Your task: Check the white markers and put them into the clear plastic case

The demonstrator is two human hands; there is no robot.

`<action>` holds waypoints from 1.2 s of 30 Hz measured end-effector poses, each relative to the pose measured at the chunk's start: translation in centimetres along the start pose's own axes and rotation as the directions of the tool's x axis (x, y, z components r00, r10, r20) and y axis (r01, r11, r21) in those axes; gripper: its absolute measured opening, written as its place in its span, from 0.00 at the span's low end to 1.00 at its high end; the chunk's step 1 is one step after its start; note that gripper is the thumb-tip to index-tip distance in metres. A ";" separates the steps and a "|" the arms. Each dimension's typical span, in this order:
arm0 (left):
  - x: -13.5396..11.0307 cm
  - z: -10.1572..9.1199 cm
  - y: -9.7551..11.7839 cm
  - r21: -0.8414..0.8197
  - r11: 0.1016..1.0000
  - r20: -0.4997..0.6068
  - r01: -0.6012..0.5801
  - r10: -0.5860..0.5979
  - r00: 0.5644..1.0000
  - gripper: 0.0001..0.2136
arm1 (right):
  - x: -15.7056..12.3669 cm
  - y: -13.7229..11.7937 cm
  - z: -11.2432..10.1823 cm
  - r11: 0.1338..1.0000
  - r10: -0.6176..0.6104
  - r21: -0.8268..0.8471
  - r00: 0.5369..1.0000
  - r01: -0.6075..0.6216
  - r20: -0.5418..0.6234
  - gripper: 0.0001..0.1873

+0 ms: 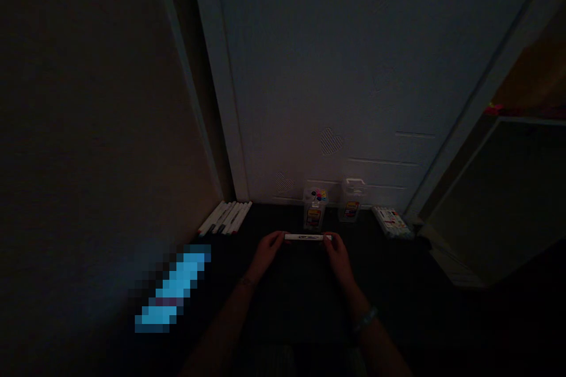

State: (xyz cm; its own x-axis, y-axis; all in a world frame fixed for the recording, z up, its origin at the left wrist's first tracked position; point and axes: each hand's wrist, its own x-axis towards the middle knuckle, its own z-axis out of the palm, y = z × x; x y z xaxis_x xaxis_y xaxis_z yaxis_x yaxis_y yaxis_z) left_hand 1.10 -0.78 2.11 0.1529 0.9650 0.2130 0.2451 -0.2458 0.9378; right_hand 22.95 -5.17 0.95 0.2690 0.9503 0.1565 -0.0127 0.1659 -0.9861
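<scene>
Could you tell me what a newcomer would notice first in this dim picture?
The white marker held level between the left hand and the right hand, low in the middle, stands out most. Behind it a clear tub stands by the door, and a row of white markers lies at the left.

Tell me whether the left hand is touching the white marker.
Touching. The head view shows the left hand pinching the left end of the white marker, with no gap; the right hand holds the other end.

Both forearms extended forward, converging; left hand [266, 250] and right hand [338, 254] level, fingertips pinched, facing inward.
</scene>
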 end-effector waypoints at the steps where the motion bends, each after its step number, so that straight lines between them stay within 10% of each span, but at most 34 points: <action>1: 0.0 0.1 0.0 -0.016 1.000 0.010 0.001 0.000 1.000 0.18 | 0.0 0.0 0.0 1.000 -0.004 0.006 1.000 0.004 0.011 0.19; 36: -0.6 0.3 0.9 0.006 1.000 0.012 0.002 -0.002 1.000 0.18 | 0.1 0.6 0.1 0.998 -0.035 -0.053 0.999 0.037 0.034 0.21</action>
State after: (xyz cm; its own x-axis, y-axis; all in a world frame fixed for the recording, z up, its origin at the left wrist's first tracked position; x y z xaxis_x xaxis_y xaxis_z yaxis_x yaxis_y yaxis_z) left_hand 1.53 -1.62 2.77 0.1642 0.9642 0.2080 0.2508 -0.2448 0.9366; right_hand 22.83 -4.95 0.37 0.2368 0.9522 0.1930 0.0488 0.1867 -0.9812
